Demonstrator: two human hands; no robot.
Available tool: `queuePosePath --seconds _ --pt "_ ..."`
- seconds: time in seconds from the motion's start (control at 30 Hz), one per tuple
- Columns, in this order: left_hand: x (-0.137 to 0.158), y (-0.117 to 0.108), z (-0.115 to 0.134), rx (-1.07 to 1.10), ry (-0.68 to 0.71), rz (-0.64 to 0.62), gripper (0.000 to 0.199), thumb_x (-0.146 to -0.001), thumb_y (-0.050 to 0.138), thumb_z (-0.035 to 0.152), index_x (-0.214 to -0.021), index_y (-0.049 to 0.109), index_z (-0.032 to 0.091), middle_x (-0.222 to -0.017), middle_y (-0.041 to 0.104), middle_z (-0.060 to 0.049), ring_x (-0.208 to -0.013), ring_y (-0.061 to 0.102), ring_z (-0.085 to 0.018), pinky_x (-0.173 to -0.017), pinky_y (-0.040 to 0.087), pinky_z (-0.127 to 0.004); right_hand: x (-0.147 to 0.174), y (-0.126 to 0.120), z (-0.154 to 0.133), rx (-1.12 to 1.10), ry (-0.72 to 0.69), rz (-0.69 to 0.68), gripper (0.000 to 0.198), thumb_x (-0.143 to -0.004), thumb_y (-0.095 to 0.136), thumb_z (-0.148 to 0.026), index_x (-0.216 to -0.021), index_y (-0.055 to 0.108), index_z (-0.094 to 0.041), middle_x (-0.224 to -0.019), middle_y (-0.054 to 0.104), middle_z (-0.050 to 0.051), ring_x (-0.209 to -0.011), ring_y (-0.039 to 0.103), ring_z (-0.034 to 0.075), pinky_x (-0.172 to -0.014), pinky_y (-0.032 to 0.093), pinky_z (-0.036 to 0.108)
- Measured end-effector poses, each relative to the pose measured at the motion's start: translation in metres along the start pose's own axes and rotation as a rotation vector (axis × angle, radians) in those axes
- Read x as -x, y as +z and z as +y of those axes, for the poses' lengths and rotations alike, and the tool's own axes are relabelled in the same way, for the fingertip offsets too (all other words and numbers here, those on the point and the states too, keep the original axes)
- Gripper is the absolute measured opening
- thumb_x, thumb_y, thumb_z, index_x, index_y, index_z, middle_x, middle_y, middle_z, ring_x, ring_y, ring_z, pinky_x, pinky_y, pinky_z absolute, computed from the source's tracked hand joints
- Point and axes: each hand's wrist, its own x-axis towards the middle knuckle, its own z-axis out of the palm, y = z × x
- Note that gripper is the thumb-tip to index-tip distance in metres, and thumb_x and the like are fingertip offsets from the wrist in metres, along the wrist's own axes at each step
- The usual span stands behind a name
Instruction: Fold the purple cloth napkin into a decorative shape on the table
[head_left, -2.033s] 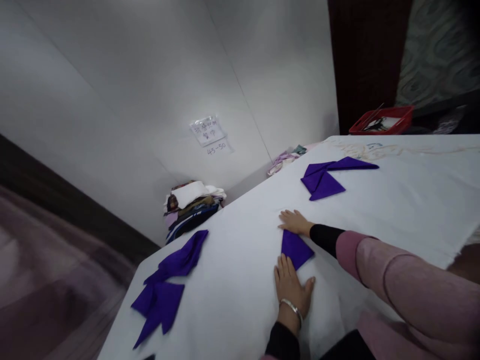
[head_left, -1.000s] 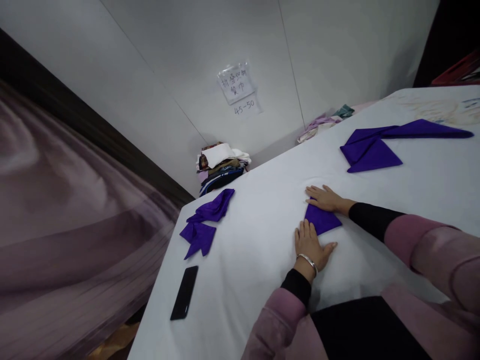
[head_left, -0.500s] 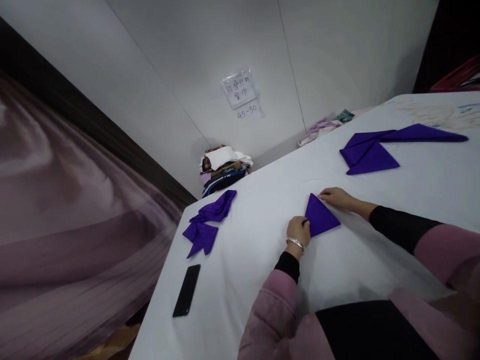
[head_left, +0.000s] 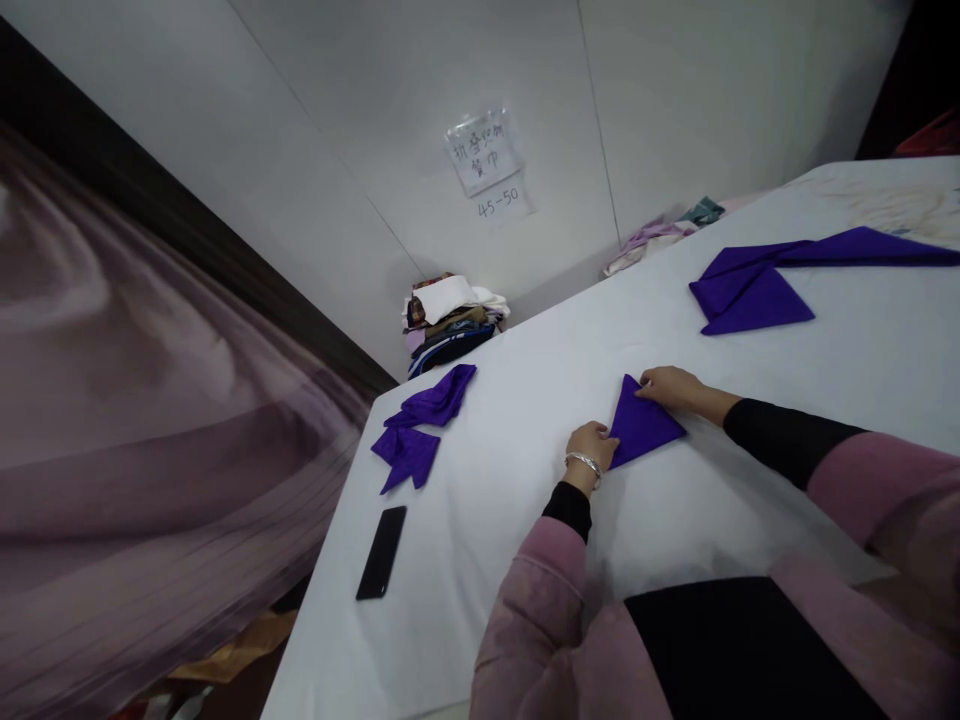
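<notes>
White table (head_left: 525, 520); I see left hand (head_left: 591, 444) curled, pinching purple triangle cloth (head_left: 641, 424) corner; right hand (head_left: 670, 386) fingers bent, gripping its top tip

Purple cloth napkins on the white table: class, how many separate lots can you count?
3. A folded purple triangle napkin between the left hand and right hand; a loose purple bundle left; another purple napkin far right. Bundles may hold several.
</notes>
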Motion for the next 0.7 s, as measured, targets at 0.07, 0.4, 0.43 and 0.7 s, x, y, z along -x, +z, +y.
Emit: queuePosePath --seconds 0.07,0.4,0.43,0.7 --pt "-0.002 -0.001 0.002 -0.016 -0.003 -0.025 0.029 -0.073 0.068 0.029 -0.101 0.067 0.020 -0.101 0.071 -0.005 -0.093 0.064 -0.018 -0.084 0.049 -0.027 0.001 0.000 0.000 0.018 0.006 -0.012 0.037 -0.074 0.056 -0.050 -0.092 0.069 -0.020 -0.096 0.070 0.011 -0.086 0.064 0.027 -0.068 0.047 0.034" --pt "-0.018 -0.039 -0.018 -0.082 0.023 -0.095 0.031 -0.075 0.065 0.023 -0.106 0.066 0.018 -0.102 0.069 -0.004 -0.085 0.064 -0.014 -0.074 0.050 -0.022 0.034 -0.002 0.001 0.031 -0.027 -0.124 0.037 -0.074 0.057 -0.053 -0.087 0.068 -0.020 -0.084 0.070 0.010 -0.077 0.064 0.027 -0.064 0.048 0.037" --pt "-0.018 -0.042 -0.020 -0.090 0.029 -0.107 0.032 -0.076 0.065 0.023 -0.107 0.065 0.018 -0.103 0.069 -0.004 -0.085 0.064 -0.013 -0.073 0.050 -0.021 0.036 -0.003 0.001 0.031 -0.061 -0.072 0.042 -0.074 0.056 -0.053 -0.097 0.067 -0.019 -0.093 0.070 0.012 -0.084 0.064 0.029 -0.068 0.049 0.039" --pt "-0.010 -0.043 -0.013 -0.239 0.140 -0.185 0.032 -0.081 0.057 0.023 -0.112 0.065 0.019 -0.099 0.069 -0.003 -0.085 0.063 -0.014 -0.078 0.050 -0.023 0.016 -0.009 -0.022 0.060 -0.542 -0.152 0.057 -0.069 0.061 -0.036 -0.124 0.058 -0.021 -0.125 0.060 0.010 -0.116 0.052 0.030 -0.098 0.037 0.043"
